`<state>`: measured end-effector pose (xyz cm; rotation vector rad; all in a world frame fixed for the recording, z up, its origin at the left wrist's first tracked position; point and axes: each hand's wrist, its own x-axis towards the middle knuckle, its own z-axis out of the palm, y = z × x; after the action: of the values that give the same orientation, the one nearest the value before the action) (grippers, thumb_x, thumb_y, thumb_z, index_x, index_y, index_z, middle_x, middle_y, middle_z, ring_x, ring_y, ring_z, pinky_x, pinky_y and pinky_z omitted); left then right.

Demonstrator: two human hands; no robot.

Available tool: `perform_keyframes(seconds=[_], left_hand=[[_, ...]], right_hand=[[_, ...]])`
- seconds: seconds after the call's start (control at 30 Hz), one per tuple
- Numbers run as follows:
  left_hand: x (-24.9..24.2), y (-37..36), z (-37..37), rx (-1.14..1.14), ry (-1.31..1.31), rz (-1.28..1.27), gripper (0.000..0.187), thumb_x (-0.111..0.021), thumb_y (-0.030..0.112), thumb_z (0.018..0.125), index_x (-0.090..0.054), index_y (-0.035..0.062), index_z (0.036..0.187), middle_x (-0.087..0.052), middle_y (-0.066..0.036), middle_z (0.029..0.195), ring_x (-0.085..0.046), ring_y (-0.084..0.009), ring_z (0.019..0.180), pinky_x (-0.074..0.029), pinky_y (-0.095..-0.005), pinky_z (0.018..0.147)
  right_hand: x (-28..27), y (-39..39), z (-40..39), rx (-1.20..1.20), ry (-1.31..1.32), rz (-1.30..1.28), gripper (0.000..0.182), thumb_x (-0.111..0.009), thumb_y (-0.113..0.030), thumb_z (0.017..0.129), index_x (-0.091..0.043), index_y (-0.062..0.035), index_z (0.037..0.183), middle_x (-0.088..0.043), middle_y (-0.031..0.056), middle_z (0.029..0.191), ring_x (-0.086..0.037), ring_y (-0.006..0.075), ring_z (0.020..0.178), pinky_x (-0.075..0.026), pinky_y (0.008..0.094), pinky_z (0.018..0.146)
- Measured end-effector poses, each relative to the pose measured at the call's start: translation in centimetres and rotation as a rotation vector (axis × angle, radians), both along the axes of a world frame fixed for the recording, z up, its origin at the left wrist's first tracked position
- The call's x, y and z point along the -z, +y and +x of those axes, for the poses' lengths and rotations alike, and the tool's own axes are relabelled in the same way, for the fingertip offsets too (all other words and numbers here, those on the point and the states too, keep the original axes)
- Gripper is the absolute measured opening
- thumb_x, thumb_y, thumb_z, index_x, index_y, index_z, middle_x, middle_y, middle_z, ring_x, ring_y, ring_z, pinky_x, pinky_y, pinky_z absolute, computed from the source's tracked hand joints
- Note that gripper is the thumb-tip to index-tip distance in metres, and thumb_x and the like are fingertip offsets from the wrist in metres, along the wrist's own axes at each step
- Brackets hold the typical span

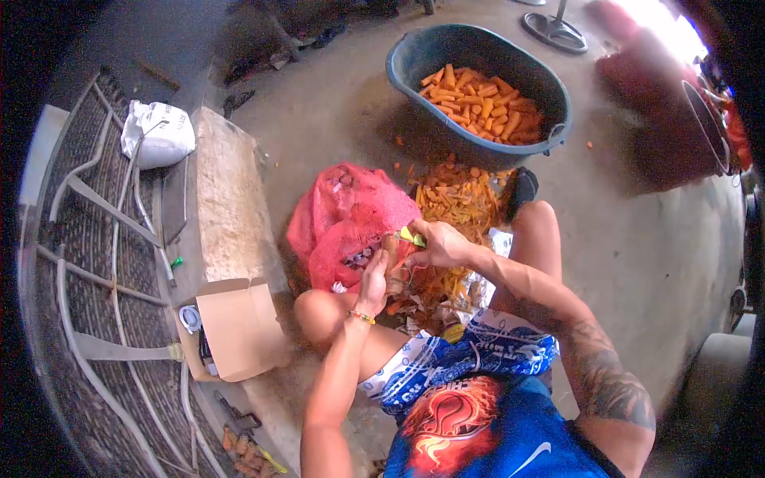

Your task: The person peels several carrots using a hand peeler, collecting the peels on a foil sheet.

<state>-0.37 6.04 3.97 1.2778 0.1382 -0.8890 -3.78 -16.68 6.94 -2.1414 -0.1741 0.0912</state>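
Observation:
My left hand (374, 283) is wrapped round an upright, brownish carrot (390, 244). Close beside its top, my right hand (440, 244) grips a peeler (411, 237) with a yellow-green handle; the blade is too small to make out. Just behind my left hand sits a red mesh sack (351, 199), its contents mostly hidden by the netting. Orange peelings (454, 203) lie heaped on the floor beyond my right hand, and more scraps lie under both hands between my legs.
A dark oval tub (478, 135) of peeled carrots stands ahead. To the left are an open cardboard box (239, 331), a metal-framed bench (103, 279) and a white sack (158, 135). Several unpeeled carrots (247, 456) lie at lower left. A large red container (661, 119) stands at right.

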Motion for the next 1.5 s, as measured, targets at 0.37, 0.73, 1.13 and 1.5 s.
perform_keyframes(seconds=[0.37,0.73,1.13,1.5], left_hand=[[-1.1,1.3,-1.0,0.134,0.064,-0.228,0.043,-0.044,0.04,0.105,-0.053,0.0064,0.131,-0.063,-0.007,0.093,-0.062,-0.0195,0.07,-0.054,-0.0365,0.062],[0.6,-0.3,-1.3,-0.061,0.093,-0.25,0.042,-0.05,0.038,0.105,-0.056,0.0057,0.131,-0.065,-0.004,0.098,-0.063,-0.0153,0.077,-0.054,-0.0297,0.066],[0.4,-1.9,0.2,-0.008,0.022,-0.306,0.048,-0.052,0.05,0.1,-0.058,0.0082,0.124,-0.067,-0.007,0.096,-0.063,-0.0168,0.069,-0.053,-0.0323,0.06],[1.8,-0.4,0.7,0.102,0.16,-0.449,0.05,-0.049,0.042,0.104,-0.05,0.0067,0.138,-0.066,-0.006,0.1,-0.066,-0.0165,0.074,-0.055,-0.0319,0.063]], right_hand=[[1.4,-4.5,3.6,0.404,-0.1,-0.048,0.051,-0.086,-0.034,0.077,-0.06,-0.0081,0.112,-0.071,0.0185,0.092,-0.07,0.0377,0.087,-0.053,0.0462,0.072],[2.9,-0.7,0.3,-0.022,-0.233,-0.037,0.045,-0.082,-0.032,0.081,-0.059,-0.0079,0.11,-0.068,0.0178,0.093,-0.069,0.0385,0.091,-0.054,0.0455,0.077],[1.2,-2.5,1.2,0.079,-0.081,-0.102,0.053,-0.084,-0.031,0.077,-0.061,-0.0129,0.122,-0.07,0.0171,0.102,-0.068,0.0417,0.094,-0.054,0.0503,0.08],[2.7,-4.1,2.5,0.181,-0.061,0.291,0.049,-0.081,-0.022,0.084,-0.056,-0.009,0.124,-0.072,0.0162,0.098,-0.071,0.0326,0.098,-0.055,0.0417,0.084]])
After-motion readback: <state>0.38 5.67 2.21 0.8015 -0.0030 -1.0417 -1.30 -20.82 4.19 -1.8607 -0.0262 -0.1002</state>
